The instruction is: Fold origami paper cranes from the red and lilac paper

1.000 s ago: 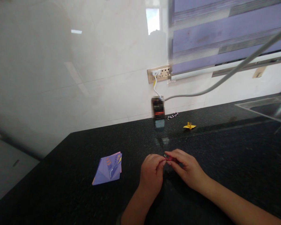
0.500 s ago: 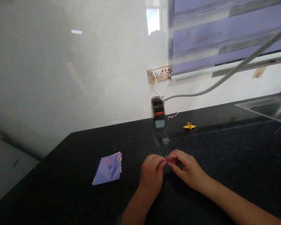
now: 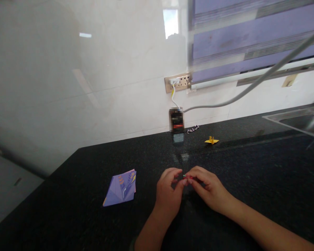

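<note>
A small folded piece of red and green paper (image 3: 187, 177) is held between my two hands above the dark counter. My right hand (image 3: 208, 183) pinches it between thumb and fingertips, which hide much of it. On the near left side, the thumb of my left hand (image 3: 170, 190) presses against the paper, its index finger lifted off and the other fingers curled behind. Beyond my right hand, a yellow folded-paper crane (image 3: 211, 140) stands on the counter. To the left of my hands lies a stack of purple paper (image 3: 121, 188) with a pink edge showing.
A blurred-out black item (image 3: 177, 120) leans at the wall with a bead string (image 3: 193, 129) beside it. A white cable runs up to the wall socket (image 3: 178, 82). A grey hose (image 3: 240, 96) crosses the upper right. The sink's metal rim (image 3: 290, 123) is at far right.
My left index finger has lifted away from the paper, opening a gap above the thumb. The paper has turned slightly, showing more of its green part. My right hand has barely moved.
</note>
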Available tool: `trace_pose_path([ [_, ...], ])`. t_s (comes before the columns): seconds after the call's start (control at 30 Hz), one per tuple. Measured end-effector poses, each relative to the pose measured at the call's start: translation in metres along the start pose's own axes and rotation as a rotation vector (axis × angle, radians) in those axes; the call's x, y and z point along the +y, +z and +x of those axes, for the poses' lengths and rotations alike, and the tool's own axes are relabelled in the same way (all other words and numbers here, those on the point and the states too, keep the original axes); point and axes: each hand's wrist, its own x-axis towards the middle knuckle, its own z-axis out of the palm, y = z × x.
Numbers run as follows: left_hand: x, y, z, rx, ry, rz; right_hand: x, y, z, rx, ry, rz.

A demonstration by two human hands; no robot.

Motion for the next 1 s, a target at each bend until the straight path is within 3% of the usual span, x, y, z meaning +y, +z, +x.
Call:
trace_pose_path([
  [0.1,0.001,0.000,0.000,-0.067,-0.026,-0.036,0.003,0.002,-0.001,0.009,0.041,0.006],
  [0.27,0.002,0.002,-0.001,-0.125,-0.179,-0.196,0.013,0.009,-0.006,0.096,0.197,0.072],
  [0.67,0.005,-0.001,0.002,-0.069,-0.308,-0.367,0.004,0.004,-0.001,-0.116,0.357,0.431],
  [0.83,0.007,0.004,0.000,-0.127,-0.376,-0.521,0.005,0.008,-0.003,-0.128,0.409,0.445],
  [1.0,0.005,0.006,-0.001,-0.050,-0.423,-0.544,0.004,0.010,-0.002,-0.119,0.465,0.537],
])
